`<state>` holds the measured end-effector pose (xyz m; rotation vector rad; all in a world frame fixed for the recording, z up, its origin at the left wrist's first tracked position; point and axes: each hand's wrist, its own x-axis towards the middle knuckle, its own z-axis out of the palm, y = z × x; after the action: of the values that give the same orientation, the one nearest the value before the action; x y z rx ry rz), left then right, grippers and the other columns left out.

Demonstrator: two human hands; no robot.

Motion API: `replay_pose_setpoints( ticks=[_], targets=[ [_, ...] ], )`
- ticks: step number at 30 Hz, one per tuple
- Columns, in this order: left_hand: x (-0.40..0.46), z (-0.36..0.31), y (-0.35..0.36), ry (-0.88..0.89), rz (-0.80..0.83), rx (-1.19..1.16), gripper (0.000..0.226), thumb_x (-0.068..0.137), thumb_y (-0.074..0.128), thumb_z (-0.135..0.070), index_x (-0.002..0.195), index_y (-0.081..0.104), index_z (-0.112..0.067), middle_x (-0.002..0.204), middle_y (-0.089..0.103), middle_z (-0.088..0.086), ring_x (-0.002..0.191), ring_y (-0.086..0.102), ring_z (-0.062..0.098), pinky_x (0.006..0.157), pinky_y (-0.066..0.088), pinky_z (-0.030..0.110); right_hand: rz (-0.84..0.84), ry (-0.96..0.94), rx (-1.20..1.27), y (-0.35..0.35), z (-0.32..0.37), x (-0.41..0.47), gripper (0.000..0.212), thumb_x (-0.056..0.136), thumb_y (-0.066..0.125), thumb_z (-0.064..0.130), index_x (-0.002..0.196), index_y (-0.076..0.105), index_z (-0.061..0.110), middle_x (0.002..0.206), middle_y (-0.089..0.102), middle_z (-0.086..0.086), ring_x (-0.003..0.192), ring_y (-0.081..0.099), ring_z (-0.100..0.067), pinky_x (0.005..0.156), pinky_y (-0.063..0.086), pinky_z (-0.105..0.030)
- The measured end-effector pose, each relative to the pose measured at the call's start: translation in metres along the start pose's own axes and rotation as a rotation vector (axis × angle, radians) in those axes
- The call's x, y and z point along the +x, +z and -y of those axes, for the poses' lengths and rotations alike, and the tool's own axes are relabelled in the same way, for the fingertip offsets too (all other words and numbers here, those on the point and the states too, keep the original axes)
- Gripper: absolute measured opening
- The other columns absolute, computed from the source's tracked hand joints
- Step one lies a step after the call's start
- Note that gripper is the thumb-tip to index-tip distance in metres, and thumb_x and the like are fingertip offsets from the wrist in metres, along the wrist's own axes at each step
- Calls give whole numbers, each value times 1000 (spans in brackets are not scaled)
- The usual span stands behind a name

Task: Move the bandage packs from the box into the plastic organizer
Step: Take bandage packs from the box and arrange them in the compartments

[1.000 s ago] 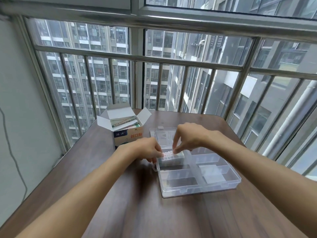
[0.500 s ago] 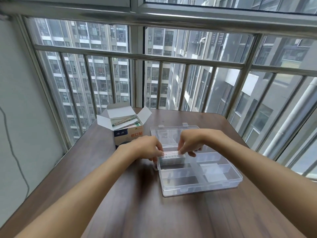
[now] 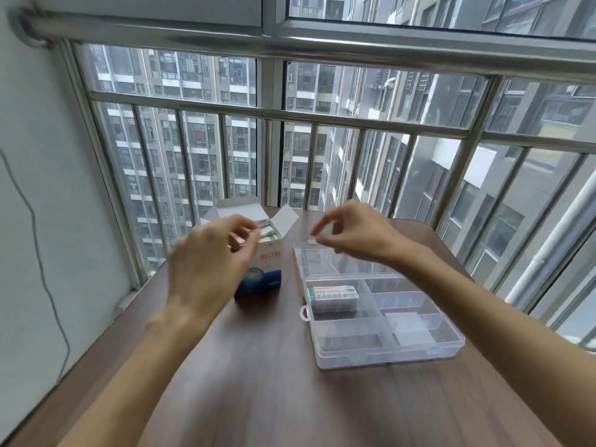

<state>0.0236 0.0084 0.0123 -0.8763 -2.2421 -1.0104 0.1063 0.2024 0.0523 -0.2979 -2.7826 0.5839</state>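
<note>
Left hand [image 3: 209,262] blurred, fingers loosely curled, empty, over the open bandage box [image 3: 263,269]. Right hand [image 3: 351,233] raised above the clear organizer's [image 3: 387,353] far edge, fingers relaxed, empty. One bandage pack [image 3: 333,296] lies in the compartment below the right hand, more packs in the box.

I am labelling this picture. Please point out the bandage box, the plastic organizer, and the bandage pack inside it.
bandage box [image 3: 263,279]: head view, on its blue front face.
plastic organizer [image 3: 387,356]: head view, on its near wall.
bandage pack [image 3: 333,296]: head view, on its top face.
</note>
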Motion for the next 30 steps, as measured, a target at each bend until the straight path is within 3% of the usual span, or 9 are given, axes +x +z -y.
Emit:
replay_pose_setpoints(
  ticks=[3,5,7,10,13,16,20,26,30],
  targets=[
    [-6,24,7,-215,-171,-83,41,85,67,-40,120,53,-25,87,50,-6,77,53,18,60,41,30,-173,-191,-82,34,23,9,23,94,55,19,113,65,21,104,65,1,94,57,-10,88,49,-29],
    [-7,39,25,-510,-80,-280,63,83,67,-47,130,36,-20,87,45,-3,81,50,22,72,47,40,-153,-303,-258,56,33,14,29,95,49,16,122,61,20,122,60,-2,109,50,-17,93,43,-32],
    [-9,51,40,-675,52,-474,62,84,63,-51,128,37,-16,84,49,-5,82,51,23,80,48,46,-139,-297,-306,71,39,13,31,93,48,11,120,61,19,123,60,-4,109,48,-21,89,41,-33],
    [-14,51,50,-647,108,-724,21,94,55,-32,87,58,-12,62,54,-10,64,46,19,54,38,35,-190,-196,-171,77,42,8,26,89,49,9,103,67,21,107,67,-4,98,57,-23,79,46,-36],
    [-21,41,44,-561,53,-798,32,92,51,-12,60,49,-13,43,48,-9,48,39,12,45,30,27,-242,-141,-111,71,40,7,21,87,58,16,96,72,29,104,68,5,91,63,-19,76,51,-35],
    [-28,36,41,-469,-8,-798,22,82,53,-19,61,49,-16,44,50,-8,42,41,7,43,34,20,-103,-111,-252,60,42,18,19,86,61,22,102,71,28,104,68,7,93,61,-16,74,45,-28],
    [-31,40,41,-441,-26,-802,16,75,51,-22,62,49,-12,46,50,-2,42,42,13,44,37,24,151,-170,-521,56,52,42,20,86,60,23,105,65,23,98,66,1,89,58,-22,72,47,-33],
    [-26,45,39,-553,-63,-917,21,89,51,1,69,52,-4,51,50,-3,43,42,8,41,38,22,391,-134,-409,54,62,67,19,83,61,17,86,66,-2,66,53,-3,61,46,-18,56,38,-33],
    [-23,45,38,-600,-54,-986,19,90,50,1,72,53,-4,57,49,3,44,42,6,41,39,21,459,-85,-229,51,58,71,21,86,60,13,92,69,-5,94,71,-14,66,52,-15,60,44,-28]
  ],
)
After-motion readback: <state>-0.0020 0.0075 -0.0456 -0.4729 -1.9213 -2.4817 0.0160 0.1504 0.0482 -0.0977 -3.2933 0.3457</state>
